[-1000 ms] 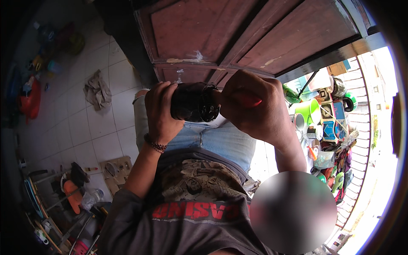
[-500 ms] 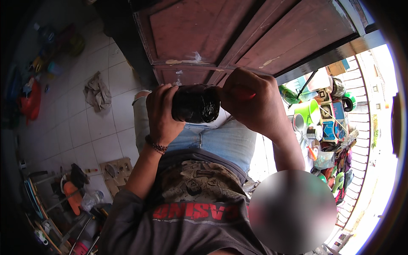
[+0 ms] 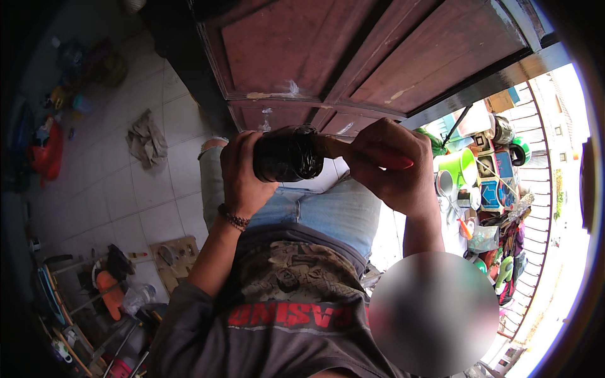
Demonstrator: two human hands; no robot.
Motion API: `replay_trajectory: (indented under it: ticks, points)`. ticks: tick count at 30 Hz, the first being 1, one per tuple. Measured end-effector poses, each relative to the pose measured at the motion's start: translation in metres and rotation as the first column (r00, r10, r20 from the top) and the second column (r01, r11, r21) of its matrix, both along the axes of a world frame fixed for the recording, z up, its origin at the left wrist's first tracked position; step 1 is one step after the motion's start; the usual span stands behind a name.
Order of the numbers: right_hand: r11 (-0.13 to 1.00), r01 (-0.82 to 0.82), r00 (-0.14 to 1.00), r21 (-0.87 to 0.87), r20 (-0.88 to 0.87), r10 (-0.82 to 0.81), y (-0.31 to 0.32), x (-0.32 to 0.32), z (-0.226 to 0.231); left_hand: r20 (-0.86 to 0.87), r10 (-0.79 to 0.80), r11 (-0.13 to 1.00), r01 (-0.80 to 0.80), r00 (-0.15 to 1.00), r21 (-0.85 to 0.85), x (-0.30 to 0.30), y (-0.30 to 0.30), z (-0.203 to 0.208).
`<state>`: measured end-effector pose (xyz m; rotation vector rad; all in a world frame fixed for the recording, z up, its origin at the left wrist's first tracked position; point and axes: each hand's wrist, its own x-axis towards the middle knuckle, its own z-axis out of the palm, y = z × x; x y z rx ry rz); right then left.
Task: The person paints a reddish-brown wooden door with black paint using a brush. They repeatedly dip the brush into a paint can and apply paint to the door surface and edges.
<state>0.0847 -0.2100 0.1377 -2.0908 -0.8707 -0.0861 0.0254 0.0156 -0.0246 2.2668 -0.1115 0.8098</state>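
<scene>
My left hand (image 3: 242,165) is wrapped round a black paint can (image 3: 277,156), tilted so its mouth faces right. Wet black paint glistens on the rim and down the can's side. In my right hand (image 3: 403,167) is a paintbrush (image 3: 389,158) with a red handle, its fingers closed round it. The brush's lighter part points left and its end reaches the can's mouth, where the bristles are hidden or too dark to make out. Beyond both hands stands a panelled door (image 3: 277,50), reddish brown with black edges and pale scraped patches.
A crumpled cloth (image 3: 147,140) lies on the white tiled floor (image 3: 151,214) to the left. Tools and a cardboard piece (image 3: 173,261) lie at the lower left. On the right are a lime-green bucket (image 3: 465,167), boxes, bags and a railing (image 3: 547,170).
My right hand has moved slightly down and right and turned, so more of the brush shows between hand and can. My left hand and the can stay almost in place.
</scene>
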Motion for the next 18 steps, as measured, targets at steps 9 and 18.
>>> replay_trajectory:
  ticks: [9,18]
  points:
    - [0.671,0.470,0.738,0.573,-0.672,0.057,-0.052,0.005,-0.071,-0.008,-0.015,0.992,0.014,1.000,-0.125,0.008,-0.001,-0.009]
    - [0.033,0.762,0.518,0.647,-0.640,0.568,-0.077,-0.013,-0.146,-0.138,-0.253,0.903,0.182,0.958,-0.390,0.006,-0.024,-0.039]
